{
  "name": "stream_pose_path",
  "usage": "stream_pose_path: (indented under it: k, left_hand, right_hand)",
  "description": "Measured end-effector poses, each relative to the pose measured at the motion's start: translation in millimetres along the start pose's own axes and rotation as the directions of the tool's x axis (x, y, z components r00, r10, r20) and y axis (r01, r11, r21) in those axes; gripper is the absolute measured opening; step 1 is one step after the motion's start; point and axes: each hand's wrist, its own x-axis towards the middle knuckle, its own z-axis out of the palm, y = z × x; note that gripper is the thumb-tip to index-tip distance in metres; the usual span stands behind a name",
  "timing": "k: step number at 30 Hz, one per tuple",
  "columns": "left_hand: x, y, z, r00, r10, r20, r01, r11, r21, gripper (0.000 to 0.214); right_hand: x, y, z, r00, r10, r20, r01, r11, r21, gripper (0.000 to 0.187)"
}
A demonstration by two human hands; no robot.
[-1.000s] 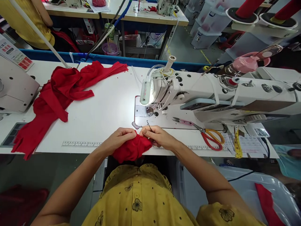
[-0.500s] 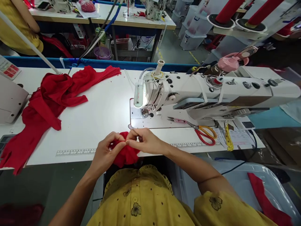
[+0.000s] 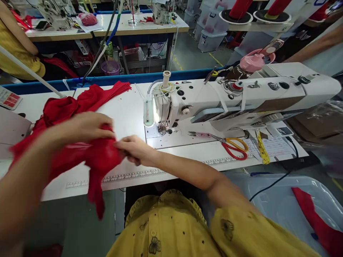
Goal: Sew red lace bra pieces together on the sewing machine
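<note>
While it hangs between the hands, cloth (image 3: 100, 159): red, at left centre of the frame, above the near edge of the surface (image 3: 128, 110), with one tail drooping below that edge.
Left hand (image 3: 85, 126): blurred, laid over the top of the cloth, fingers closed on it as far as the blur shows.
Right hand (image 3: 131, 148): pinching the cloth's right edge, just left of the machine's needle plate.
Handling: it looks light, soft and limp. It likely folds and sags wherever unsupported, slips little, and is not fragile.
Hold: best taken at an edge or seam with a fingertip pinch, at two spread points so it stays open.
Nearby: red pile (image 3: 88, 98) behind the left hand at upper left. Sewing machine (image 3: 241, 96) at right, with scissors (image 3: 233, 146) at its foot.
Change: half a second ago both hands met at lower centre with the cloth bunched small. Now the cloth is drawn out and sits further left, with the left hand higher. The thin dark tool by the right hand a second ago no longer shows.
</note>
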Motion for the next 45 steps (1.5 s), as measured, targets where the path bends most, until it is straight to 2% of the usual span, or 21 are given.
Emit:
stream_pose_path:
  k: [1,2,3,5,7,9,11,12,13,15,18,21,24,26,33,34,36,38,40,42,45]
  left_hand:
    - [14.5,5.9,14.7,0.996,0.030,0.087,-0.034,0.999,0.041,0.050]
    - [27.0,11.0,31.2,0.991,0.047,0.124,-0.053,0.998,0.044,0.047]
    - [37.6,15.1,48.5,0.987,0.057,0.148,-0.064,0.997,0.042,0.044]
    - [54.7,19.8,81.6,0.978,0.070,0.196,-0.079,0.996,0.039,0.038]
    - [67.9,20.5,108.4,0.964,0.079,0.255,-0.092,0.995,0.038,0.031]
    - [78.3,18.4,126.6,0.948,0.079,0.309,-0.098,0.994,0.047,0.025]
    - [86.0,14.6,136.4,0.938,0.059,0.343,-0.087,0.994,0.067,0.026]
    - [88.5,12.6,138.9,0.939,0.038,0.342,-0.072,0.994,0.088,0.030]
    - [89.9,10.9,140.2,0.945,0.016,0.328,-0.056,0.992,0.112,0.034]
    - [88.6,9.2,140.4,0.969,-0.011,0.245,-0.031,0.986,0.166,0.042]
    - [73.7,14.3,137.2,0.999,0.033,-0.009,-0.030,0.972,0.231,0.038]
    - [45.3,26.0,133.2,0.958,0.176,-0.225,-0.107,0.952,0.287,0.020]
    - [14.5,33.6,134.0,0.891,0.375,-0.255,-0.293,0.905,0.308,0.012]
    - [-1.0,32.0,138.0,0.861,0.428,-0.274,-0.348,0.889,0.297,0.010]
    - [-21.8,14.2,146.1,0.865,0.412,-0.288,-0.311,0.889,0.337,0.018]
    - [-25.1,17.0,145.1,0.861,0.400,-0.313,-0.293,0.895,0.337,0.018]
    - [-33.9,29.3,143.9,0.868,0.348,-0.354,-0.235,0.917,0.323,0.017]
    - [-43.4,47.1,145.9,0.897,0.273,-0.348,-0.183,0.945,0.270,0.012]
    - [-49.4,63.3,150.8,0.923,0.215,-0.319,-0.160,0.969,0.190,0.007]
    - [-49.3,70.6,155.1,0.926,0.181,-0.332,-0.135,0.978,0.158,0.007]
    - [-40.5,60.9,153.3,0.918,0.163,-0.361,-0.076,0.967,0.242,0.014]
  right_hand:
    - [-5.7,8.5,-16.2,0.995,0.046,-0.091,-0.056,0.992,-0.112,0.031]
    - [-11.9,18.1,-32.8,0.983,0.051,-0.176,-0.100,0.954,-0.284,0.029]
    - [-18.4,27.9,-48.5,0.967,0.023,-0.254,-0.143,0.873,-0.467,0.027]
    - [-31.5,45.9,-73.6,0.941,-0.026,-0.336,-0.184,0.797,-0.576,0.023]
    - [-43.0,60.0,-89.1,0.919,-0.151,-0.365,-0.171,0.681,-0.712,0.017]
    - [-51.5,71.0,-97.9,0.891,-0.355,-0.283,-0.103,0.449,-0.888,0.013]
    - [-56.4,80.1,-104.7,0.844,-0.527,-0.100,-0.011,0.170,-0.985,0.019]
    - [-57.7,84.1,-108.1,0.815,-0.580,-0.016,0.030,0.071,-0.997,0.023]
    - [-58.4,87.7,-111.5,0.782,-0.621,0.051,0.063,-0.004,-0.998,0.026]
    - [-58.6,93.1,-118.1,0.718,-0.682,0.135,0.102,-0.089,-0.991,0.027]
    - [-57.5,96.8,-124.7,0.660,-0.726,0.196,0.139,-0.139,-0.981,0.025]
    - [-56.6,97.3,-126.6,0.643,-0.733,0.219,0.156,-0.155,-0.976,0.025]
    - [-56.0,97.3,-126.1,0.657,-0.720,0.223,0.168,-0.149,-0.975,0.026]
    - [-55.8,97.3,-125.3,0.681,-0.700,0.217,0.172,-0.136,-0.976,0.027]
    - [-64.3,91.8,-124.2,0.796,-0.595,0.113,0.130,-0.014,-0.991,0.032]
    - [-68.0,89.0,-126.3,0.810,-0.582,0.069,0.086,0.001,-0.996,0.033]
    - [-76.5,82.0,-134.3,0.830,-0.549,-0.096,-0.095,0.029,-0.995,0.037]
    - [-84.2,74.4,-147.7,0.802,-0.512,-0.306,-0.333,0.041,-0.942,0.045]
    - [-88.8,68.5,-164.9,0.750,-0.494,-0.439,-0.495,0.021,-0.869,0.050]
    - [-90.8,65.6,-181.5,0.725,-0.503,-0.470,-0.556,-0.025,-0.831,0.044]
    - [-93.4,66.2,-190.6,0.710,-0.585,-0.392,-0.550,-0.113,-0.828,0.035]
